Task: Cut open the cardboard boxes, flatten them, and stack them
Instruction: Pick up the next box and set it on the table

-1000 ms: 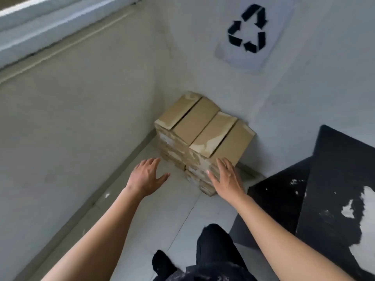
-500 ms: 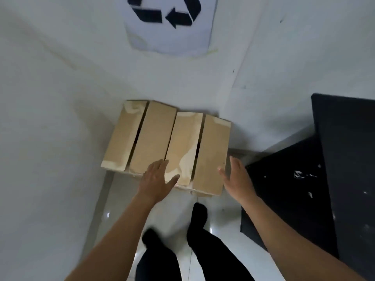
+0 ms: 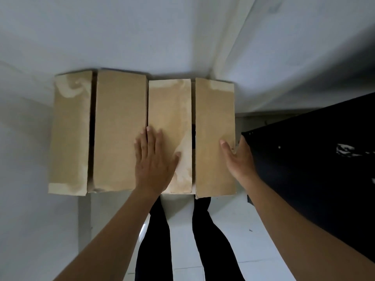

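Four brown cardboard boxes (image 3: pixel 119 128) abreast, our left hand (image 3: pixel 155 163) flat across the middle two, fingers (image 3: pixel 149 138) straight, our right hand (image 3: pixel 240 159) unclenched, straddling the rightmost's edge

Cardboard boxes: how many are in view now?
4, in a row against the wall: leftmost box, second box, third box under the left hand, rightmost box with the right hand at its outer edge. More may be hidden underneath.

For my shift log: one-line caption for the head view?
Left hand flat on the cardboard boxes, right hand at their right edge.
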